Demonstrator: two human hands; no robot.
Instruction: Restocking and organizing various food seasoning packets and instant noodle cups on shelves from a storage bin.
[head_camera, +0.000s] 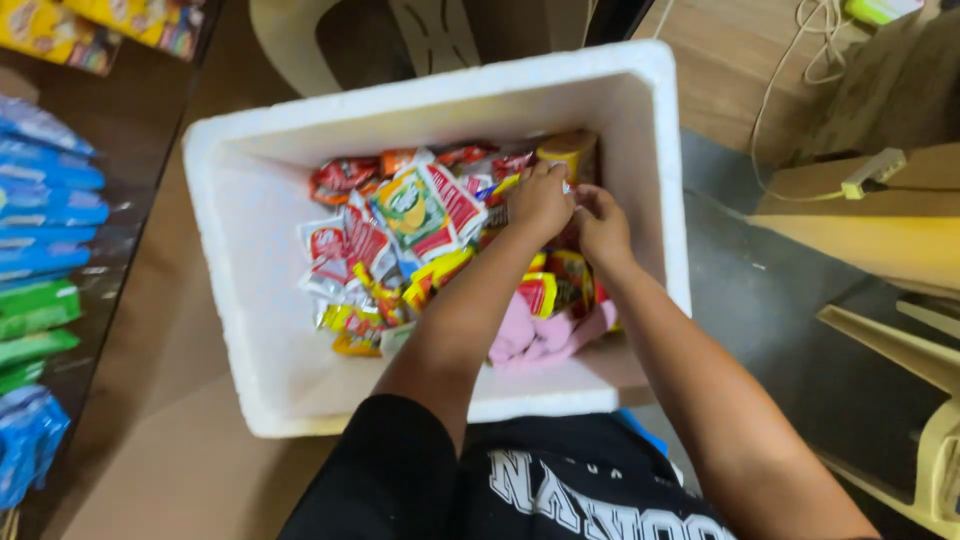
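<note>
A white foam box (250, 300) stands on the floor in front of me, part filled with several small red, yellow and green sachets (415, 215). Both my hands reach into its far right corner. My left hand (540, 198) and my right hand (600, 225) are close together, fingers curled on the sachets there, next to a yellow packet (568, 152). Exactly what the fingers pinch is hidden. Pink packets (530, 335) lie under my left forearm.
Blue and green packets (45, 200) lie in rows on a dark shelf at the left. A beige plastic chair (330, 40) stands behind the box. Cardboard (880, 220), a white cable and a power strip (872, 172) are at the right.
</note>
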